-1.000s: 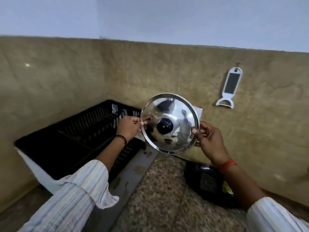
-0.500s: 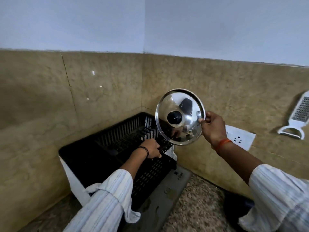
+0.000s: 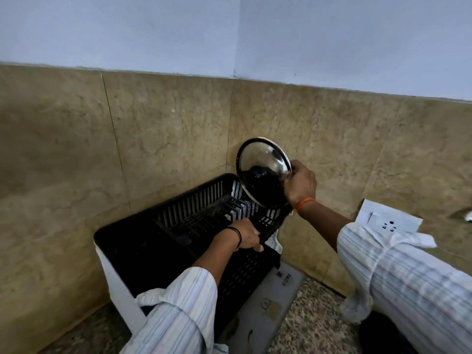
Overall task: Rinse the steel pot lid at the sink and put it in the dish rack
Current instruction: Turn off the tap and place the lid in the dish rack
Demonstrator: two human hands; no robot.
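The steel pot lid (image 3: 263, 172), round with a black knob, is held nearly upright over the far right end of the black plastic dish rack (image 3: 143, 241). My right hand (image 3: 300, 183) grips its right rim from the side. The lid's lower edge sits just above the rack's slotted plate section. My left hand (image 3: 246, 236) grips the rack's near rim, fingers curled over the edge. The rack stands in the corner against the tan tiled walls.
A grey drain tray (image 3: 270, 305) lies under the rack on the speckled counter (image 3: 311, 330). A white wall socket (image 3: 388, 222) is on the right wall. A dark object (image 3: 383, 335) shows at the lower right edge.
My right hand has lowered the lid and carried it left, down toward the rack's far end. My left hand let go of the lid earlier and now holds the rack's rim.
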